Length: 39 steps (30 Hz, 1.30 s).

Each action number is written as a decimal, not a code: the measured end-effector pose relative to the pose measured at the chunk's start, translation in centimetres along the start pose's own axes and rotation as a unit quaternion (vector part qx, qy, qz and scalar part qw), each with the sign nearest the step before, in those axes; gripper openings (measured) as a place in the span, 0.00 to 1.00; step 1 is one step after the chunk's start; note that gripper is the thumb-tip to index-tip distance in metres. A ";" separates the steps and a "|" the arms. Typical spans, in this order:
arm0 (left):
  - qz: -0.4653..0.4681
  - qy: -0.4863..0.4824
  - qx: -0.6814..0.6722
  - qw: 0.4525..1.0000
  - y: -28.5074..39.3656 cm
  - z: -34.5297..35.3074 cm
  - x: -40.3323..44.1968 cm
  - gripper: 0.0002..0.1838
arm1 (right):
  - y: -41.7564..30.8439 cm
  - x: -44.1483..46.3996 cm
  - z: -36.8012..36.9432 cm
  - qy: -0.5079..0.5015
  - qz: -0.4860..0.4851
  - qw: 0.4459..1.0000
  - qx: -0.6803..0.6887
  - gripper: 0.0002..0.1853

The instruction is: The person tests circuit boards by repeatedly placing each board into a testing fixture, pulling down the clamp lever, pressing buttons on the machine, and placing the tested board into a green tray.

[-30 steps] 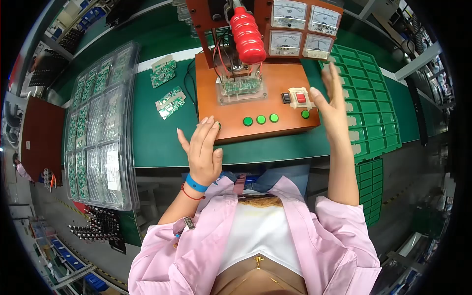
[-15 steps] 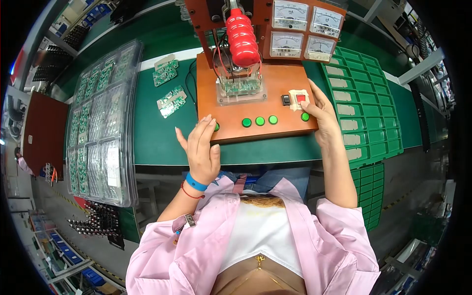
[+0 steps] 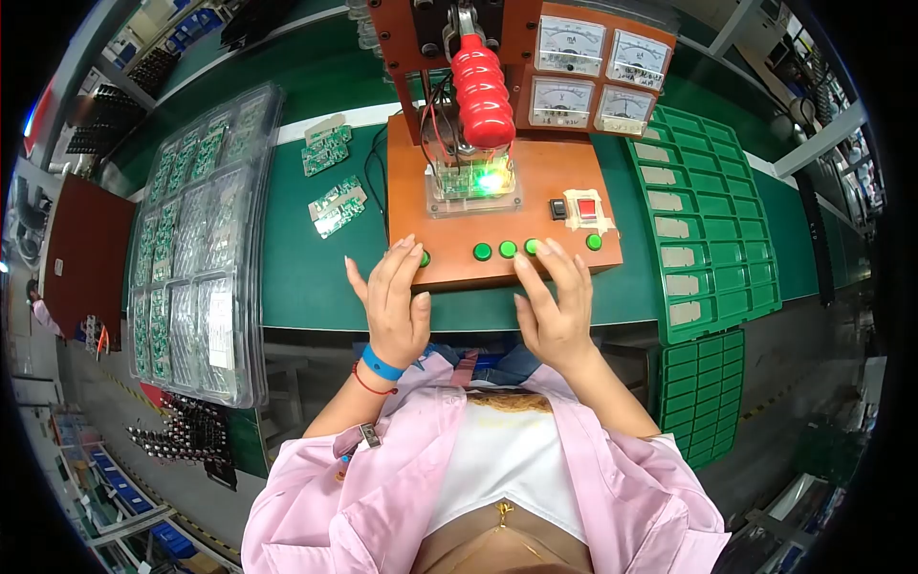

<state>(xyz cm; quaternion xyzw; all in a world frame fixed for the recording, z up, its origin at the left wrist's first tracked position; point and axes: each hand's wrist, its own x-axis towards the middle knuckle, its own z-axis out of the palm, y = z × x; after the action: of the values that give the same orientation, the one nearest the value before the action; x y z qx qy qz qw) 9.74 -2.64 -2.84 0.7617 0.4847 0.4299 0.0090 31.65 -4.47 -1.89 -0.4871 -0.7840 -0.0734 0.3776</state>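
My left hand [image 3: 394, 301] rests at the front left corner of an orange test fixture [image 3: 564, 163], fingertips at a green button [image 3: 425, 258] there. Fingers apart, my right hand [image 3: 557, 301] reaches over the front edge, its fingertips at the green buttons [image 3: 508, 249] in the middle. Neither hand holds anything. A green circuit board [image 3: 457, 179] sits in the clear holder [image 3: 475, 204] beneath the red-handled toggle clamp [image 3: 483, 91], with a bright yellow-green light glowing on it. A red rocker switch [image 3: 587, 209] and a black switch [image 3: 558, 209] are on the fixture's right side.
Analog meters [image 3: 570, 45] stand at the back right. Loose circuit boards [image 3: 338, 206] lie left of the fixture, beside stacked clear trays [image 3: 247, 316] of boards. On the right is a green compartment tray [image 3: 712, 230] with pale pieces in its left column.
My right hand has left the red switch and moved left to the middle green buttons. A light now glows on the board. My left hand stays at its button.
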 end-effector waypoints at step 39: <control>0.001 0.021 -0.026 0.999 0.1 -0.2 0.7 0.21 | 3.1 4.6 -3.1 0.067 0.178 0.982 0.010 0.34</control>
<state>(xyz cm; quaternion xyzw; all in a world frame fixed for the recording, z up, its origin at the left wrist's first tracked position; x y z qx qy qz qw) 9.82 -2.20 -2.20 0.7526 0.4722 0.4586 0.0180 34.71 -1.11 2.59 -0.6090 -0.6582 -0.0295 0.4416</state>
